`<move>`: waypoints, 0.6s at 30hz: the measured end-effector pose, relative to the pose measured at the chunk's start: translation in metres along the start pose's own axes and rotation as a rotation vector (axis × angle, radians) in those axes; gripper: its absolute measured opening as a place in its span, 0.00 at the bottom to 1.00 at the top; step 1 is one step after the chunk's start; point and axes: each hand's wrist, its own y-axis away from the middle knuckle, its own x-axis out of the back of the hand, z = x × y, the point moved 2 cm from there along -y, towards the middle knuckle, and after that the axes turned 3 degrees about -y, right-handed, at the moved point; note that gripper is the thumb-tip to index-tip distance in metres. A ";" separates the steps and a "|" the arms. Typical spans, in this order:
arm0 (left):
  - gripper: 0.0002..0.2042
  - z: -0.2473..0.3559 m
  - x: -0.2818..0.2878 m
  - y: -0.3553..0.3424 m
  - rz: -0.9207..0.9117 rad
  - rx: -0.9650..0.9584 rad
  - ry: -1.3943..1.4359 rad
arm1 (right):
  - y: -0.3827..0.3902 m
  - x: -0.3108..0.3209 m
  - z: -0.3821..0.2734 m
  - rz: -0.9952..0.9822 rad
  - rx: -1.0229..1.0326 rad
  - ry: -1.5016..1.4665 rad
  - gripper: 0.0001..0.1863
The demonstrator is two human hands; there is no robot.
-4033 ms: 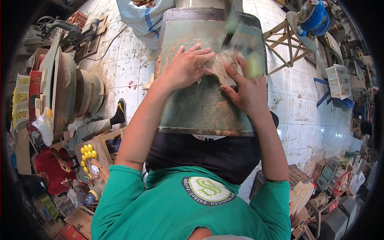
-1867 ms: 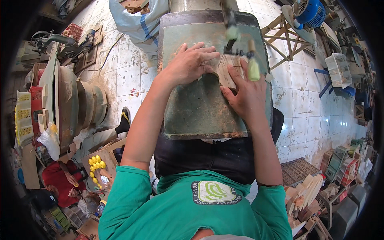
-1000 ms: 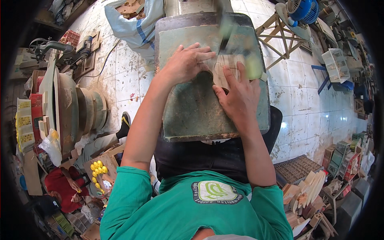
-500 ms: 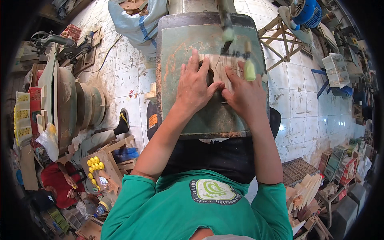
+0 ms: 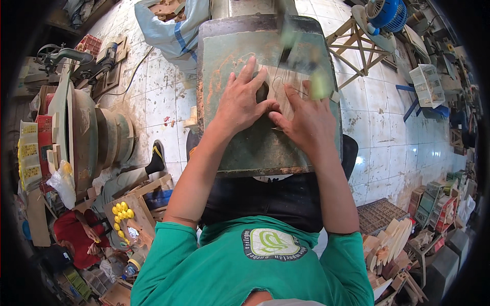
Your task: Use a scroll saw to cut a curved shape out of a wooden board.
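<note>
Now both hands lie flat and open on a thin wood piece [image 5: 284,87]: left hand [image 5: 240,104] pressing its near-left part, right hand [image 5: 304,121] just beside, fingers spread, on the green table [image 5: 255,148] beneath

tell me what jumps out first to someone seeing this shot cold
Both bare hands, the left hand and the right hand, press a thin wooden piece flat on a worn green machine table at centre. Left of it stands a row of round wooden discs; a blue fan sits at top right.
</note>
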 end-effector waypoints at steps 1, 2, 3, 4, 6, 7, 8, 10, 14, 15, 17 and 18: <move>0.44 0.000 0.001 -0.001 -0.031 -0.002 -0.010 | -0.001 0.006 0.001 0.039 0.041 -0.004 0.40; 0.44 -0.001 0.004 -0.001 -0.025 -0.004 -0.012 | -0.002 0.011 0.006 -0.075 0.048 0.005 0.43; 0.44 -0.001 0.006 -0.002 -0.066 0.000 0.001 | -0.004 0.016 0.011 -0.188 0.057 0.015 0.46; 0.43 -0.002 0.007 -0.002 -0.106 0.006 0.014 | -0.006 0.022 0.016 -0.188 0.060 0.016 0.46; 0.44 -0.002 0.010 -0.003 -0.117 0.007 0.011 | -0.010 0.030 0.027 -0.264 0.266 0.157 0.54; 0.44 -0.002 0.011 -0.004 -0.129 0.006 0.009 | -0.015 0.033 0.034 -0.264 0.268 0.159 0.54; 0.44 -0.002 0.011 -0.005 -0.126 0.007 0.010 | -0.021 0.033 0.038 -0.263 0.403 0.126 0.58; 0.43 -0.003 0.011 -0.005 -0.110 -0.014 -0.033 | -0.028 0.031 0.048 -0.266 0.539 0.094 0.63; 0.45 -0.008 0.010 -0.008 -0.146 -0.001 -0.004 | -0.031 0.019 0.061 -0.351 0.583 -0.018 0.68; 0.45 -0.009 0.010 -0.009 -0.158 -0.009 -0.009 | -0.031 0.017 0.063 -0.367 0.553 -0.064 0.69; 0.46 -0.012 0.010 -0.012 -0.171 -0.021 -0.013 | -0.029 0.013 0.063 -0.347 0.552 -0.093 0.69; 0.44 -0.013 0.010 -0.013 -0.176 -0.034 -0.034 | -0.027 0.012 0.063 -0.339 0.527 -0.094 0.69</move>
